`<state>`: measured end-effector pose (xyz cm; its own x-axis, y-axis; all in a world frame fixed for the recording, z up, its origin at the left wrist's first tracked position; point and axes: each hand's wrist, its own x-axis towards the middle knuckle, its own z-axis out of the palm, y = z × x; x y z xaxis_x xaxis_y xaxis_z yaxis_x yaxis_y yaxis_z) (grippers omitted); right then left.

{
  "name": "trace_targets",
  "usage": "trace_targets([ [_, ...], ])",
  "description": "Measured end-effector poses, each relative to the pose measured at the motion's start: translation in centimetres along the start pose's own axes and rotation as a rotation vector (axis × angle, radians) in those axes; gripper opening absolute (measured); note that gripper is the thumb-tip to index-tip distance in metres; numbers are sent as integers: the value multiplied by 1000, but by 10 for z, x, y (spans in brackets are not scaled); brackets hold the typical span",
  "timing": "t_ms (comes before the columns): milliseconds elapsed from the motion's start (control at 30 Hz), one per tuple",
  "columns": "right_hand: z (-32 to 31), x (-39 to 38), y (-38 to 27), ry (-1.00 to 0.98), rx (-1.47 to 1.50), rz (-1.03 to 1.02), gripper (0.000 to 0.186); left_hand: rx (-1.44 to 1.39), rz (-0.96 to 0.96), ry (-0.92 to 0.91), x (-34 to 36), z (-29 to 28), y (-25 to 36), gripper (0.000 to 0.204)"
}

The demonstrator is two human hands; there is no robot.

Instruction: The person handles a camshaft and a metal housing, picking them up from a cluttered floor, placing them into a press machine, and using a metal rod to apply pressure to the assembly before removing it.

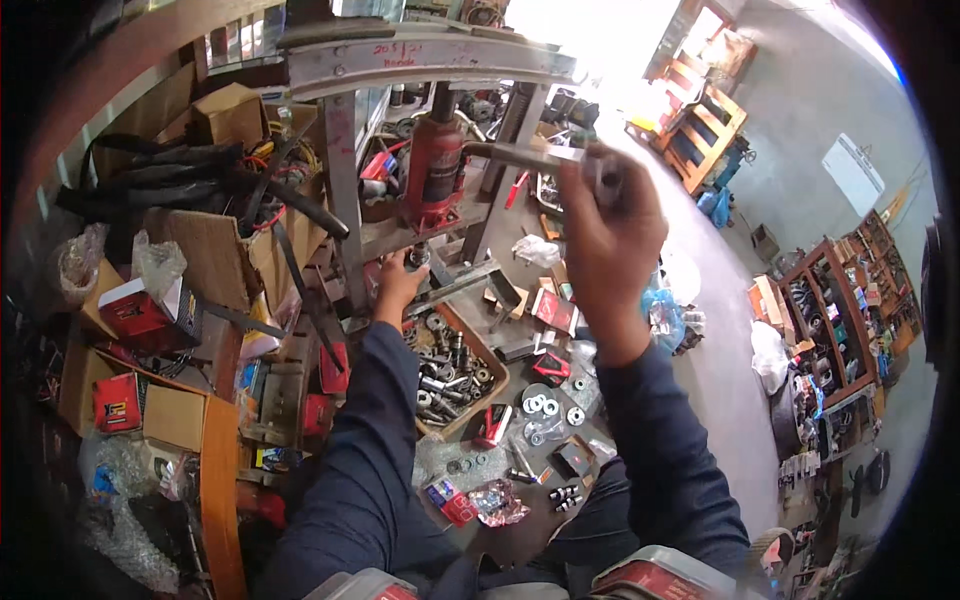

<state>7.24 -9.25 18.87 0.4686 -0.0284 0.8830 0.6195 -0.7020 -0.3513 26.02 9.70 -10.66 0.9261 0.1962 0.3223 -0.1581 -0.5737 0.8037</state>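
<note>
A red bottle jack (432, 175) stands upright inside a steel press frame (342, 190). My right hand (613, 240) is closed on the end of the long metal lever bar (510, 152) that extends from beside the jack's upper part. My left hand (398, 282) is closed on a small shiny metal part (418, 258) below the jack, by the frame's lower crossbar; its contact with the frame is unclear. A tray of assorted metal parts (484, 350) lies beneath my left hand, with washers (549, 405) and small packets on the floor near my legs.
Cardboard boxes (200, 250), black hoses (170, 180) and a wooden cabinet edge (220, 500) crowd the left. On the right are wooden shelves (840, 330) full of parts and a pale floor strip (705, 300). Wooden pallets (705, 135) stand near the bright doorway.
</note>
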Motion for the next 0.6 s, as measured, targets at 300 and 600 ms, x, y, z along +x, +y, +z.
trace_targets([
  [300,-2,-31,14,14,9,-226,17,-13,-133,-103,2,1,7,58],
  [600,2,-111,43,-352,84,-187,19,-48,-5,-41,9,24,-4,57],
])
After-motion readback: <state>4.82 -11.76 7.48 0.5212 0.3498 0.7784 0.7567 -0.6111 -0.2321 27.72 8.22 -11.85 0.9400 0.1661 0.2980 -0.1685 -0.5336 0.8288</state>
